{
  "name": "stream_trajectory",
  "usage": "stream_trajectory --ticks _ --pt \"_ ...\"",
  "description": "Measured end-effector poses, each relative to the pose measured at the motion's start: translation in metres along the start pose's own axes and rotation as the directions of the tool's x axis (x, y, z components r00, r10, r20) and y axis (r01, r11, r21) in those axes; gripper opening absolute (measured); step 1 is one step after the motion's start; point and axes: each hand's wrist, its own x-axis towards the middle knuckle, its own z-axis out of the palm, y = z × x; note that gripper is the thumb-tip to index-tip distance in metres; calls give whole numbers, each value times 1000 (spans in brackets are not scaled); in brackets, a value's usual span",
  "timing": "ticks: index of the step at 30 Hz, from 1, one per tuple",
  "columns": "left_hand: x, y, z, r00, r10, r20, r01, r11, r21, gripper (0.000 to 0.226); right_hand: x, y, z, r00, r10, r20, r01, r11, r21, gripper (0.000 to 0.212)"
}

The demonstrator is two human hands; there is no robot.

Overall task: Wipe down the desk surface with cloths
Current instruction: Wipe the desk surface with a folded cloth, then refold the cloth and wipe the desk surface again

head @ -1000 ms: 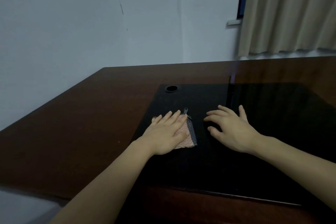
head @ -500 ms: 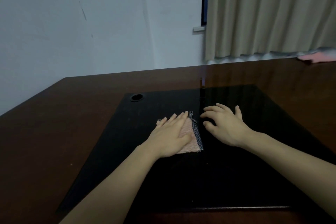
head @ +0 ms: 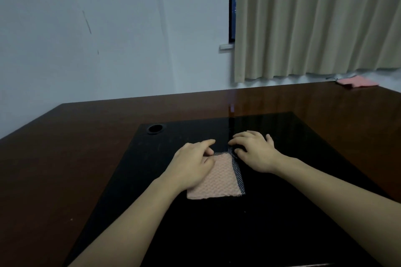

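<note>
A pink waffle-textured cloth (head: 219,178) with a dark mesh border lies flat on the black inlay (head: 282,212) of the brown desk (head: 65,158). My left hand (head: 192,165) lies over the cloth's left part, its index finger stretched forward while thumb and other fingers pinch the far edge. My right hand (head: 255,150) sits just right of the cloth with fingers curled down onto the far right mesh corner, which lifts slightly toward them. The cloth's left side is hidden under my left hand.
A second pink cloth (head: 358,83) lies at the desk's far right edge under the beige curtain (head: 314,21). A round cable hole (head: 155,129) opens at the inlay's far left corner. A white wall runs behind the desk.
My left hand was flat on the cloth; its fingers have now pulled back and curled at the far edge. My right hand came left to the cloth's corner. The view turned right.
</note>
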Motion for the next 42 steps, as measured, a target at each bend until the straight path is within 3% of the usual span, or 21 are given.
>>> stream_trajectory --ticks 3,10,17,22,28,35,42 --pt "-4 -6 -3 999 -17 -33 17 1000 3 55 4 -6 -2 999 -30 17 30 999 -41 42" --pt "-14 -11 -10 998 -15 -59 17 1000 22 53 8 0 -10 996 -77 54 84 988 -130 16" --pt "-18 -21 -21 996 -17 -84 20 999 44 48 0 -5 -27 964 -222 -143 213 974 -77 10" --pt "-12 -17 -35 997 -11 -71 11 1000 -8 45 -8 -24 -54 881 -411 -235 412 910 -46 8" --pt "-6 1 -52 997 75 -15 -76 991 -114 29 -14 -53 -92 822 -488 -294 505 863 -19 11" --pt "-8 12 -86 993 74 -91 -98 953 -287 7 -19 -68 -138 812 -476 -338 515 856 33 9" --pt "-12 37 -112 983 138 -118 -171 925 -339 16 -31 -80 -171 800 -446 -401 520 849 91 16"
